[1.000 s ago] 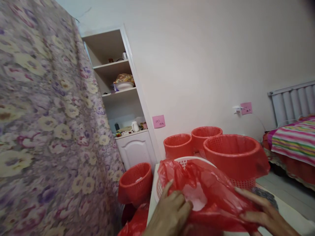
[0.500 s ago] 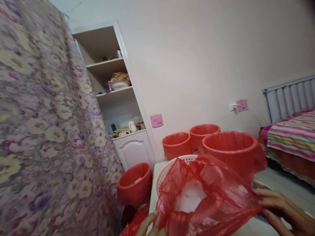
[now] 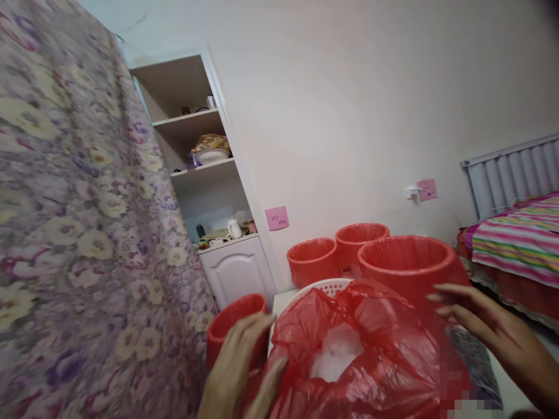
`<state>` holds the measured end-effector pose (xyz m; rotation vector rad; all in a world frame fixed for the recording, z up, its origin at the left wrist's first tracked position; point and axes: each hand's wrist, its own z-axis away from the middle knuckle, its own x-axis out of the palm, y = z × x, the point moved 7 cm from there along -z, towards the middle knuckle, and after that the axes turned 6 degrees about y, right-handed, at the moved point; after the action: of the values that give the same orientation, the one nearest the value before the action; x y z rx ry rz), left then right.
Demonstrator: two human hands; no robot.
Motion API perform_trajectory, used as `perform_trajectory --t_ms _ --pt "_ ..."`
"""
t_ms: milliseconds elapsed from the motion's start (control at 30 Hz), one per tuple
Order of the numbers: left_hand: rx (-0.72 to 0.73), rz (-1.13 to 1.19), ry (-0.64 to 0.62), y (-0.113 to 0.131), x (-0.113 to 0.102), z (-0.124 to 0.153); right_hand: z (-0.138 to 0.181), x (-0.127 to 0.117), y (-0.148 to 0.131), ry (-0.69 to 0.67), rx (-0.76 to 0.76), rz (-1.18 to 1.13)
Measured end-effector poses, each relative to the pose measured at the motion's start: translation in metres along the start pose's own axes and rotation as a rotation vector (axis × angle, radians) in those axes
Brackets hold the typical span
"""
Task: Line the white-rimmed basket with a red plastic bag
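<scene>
A thin red plastic bag (image 3: 371,355) is spread open over a white perforated basket (image 3: 325,286) on a white table at the bottom of the view. Something white shows at the bag's middle. My left hand (image 3: 238,369) rests against the bag's left edge, fingers loosely curled on the plastic. My right hand (image 3: 480,323) hovers at the bag's right side with the fingers apart, beside a big red-lined basket (image 3: 406,262).
Two more red-lined baskets (image 3: 312,256) (image 3: 360,235) stand behind, and another (image 3: 231,320) lower left. A flowered curtain (image 3: 78,221) fills the left. A white shelf unit (image 3: 209,192) stands by the wall. A bed with a striped blanket (image 3: 515,238) is on the right.
Both hands have risen along the bag's sides. The left hand came up to the bag's left edge, and the right hand let go and lifted with fingers spread. The bag's mouth stays open.
</scene>
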<state>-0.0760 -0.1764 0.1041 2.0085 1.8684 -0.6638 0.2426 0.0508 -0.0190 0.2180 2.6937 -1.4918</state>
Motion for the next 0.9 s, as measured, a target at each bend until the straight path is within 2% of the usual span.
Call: perform_trajectory --t_ms 67,167,267,333,433,600,900 --pt "-0.083 0.037 -0.138 0.004 0.020 -0.029 -0.023 0.020 -0.029 -0.139 -0.021 0.044" --pt "-0.070 0.020 -0.355 0.018 0.064 -0.063 -0.048 0.056 -0.067 -0.287 -0.218 0.208" --pt "-0.051 -0.050 -0.549 0.023 0.105 -0.073 -0.061 0.086 -0.071 -0.381 -0.300 0.349" --pt "-0.070 -0.069 -0.584 0.015 0.118 -0.071 -0.067 0.093 -0.061 -0.389 -0.313 0.365" --pt "-0.162 -0.060 -0.538 -0.016 0.117 -0.064 -0.072 0.088 -0.040 -0.373 -0.300 0.290" --pt "-0.315 -0.054 -0.432 -0.079 0.095 -0.058 -0.083 0.068 -0.010 -0.303 -0.217 0.159" --pt "-0.343 -0.148 -0.284 -0.121 0.063 -0.068 -0.120 0.041 -0.022 -0.147 -0.211 0.144"
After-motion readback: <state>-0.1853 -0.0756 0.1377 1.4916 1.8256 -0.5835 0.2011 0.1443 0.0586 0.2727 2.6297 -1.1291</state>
